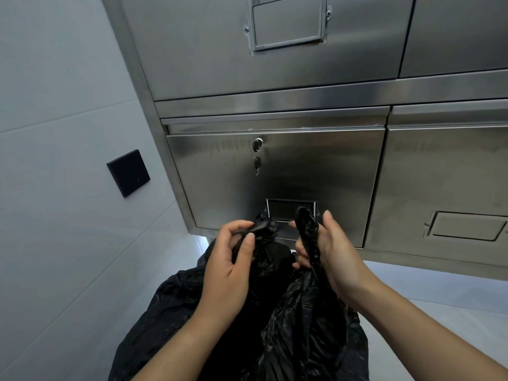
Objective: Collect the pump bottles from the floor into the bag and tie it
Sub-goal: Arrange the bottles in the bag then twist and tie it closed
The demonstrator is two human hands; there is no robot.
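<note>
- The black bag (288,312) hangs low in the middle, in front of the steel cabinet (275,166).
- The left hand (228,268) pinches one gathered corner of the bag between thumb and fingers.
- The right hand (330,254) is curled around the other twisted corner, which stands upright.
- A key (257,162) hangs from the cabinet's lock.

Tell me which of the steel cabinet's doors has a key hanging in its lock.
The lower left door, directly behind the black bag. A key dangles from the lock near its top edge; no lock or key shows on the other doors.
</note>
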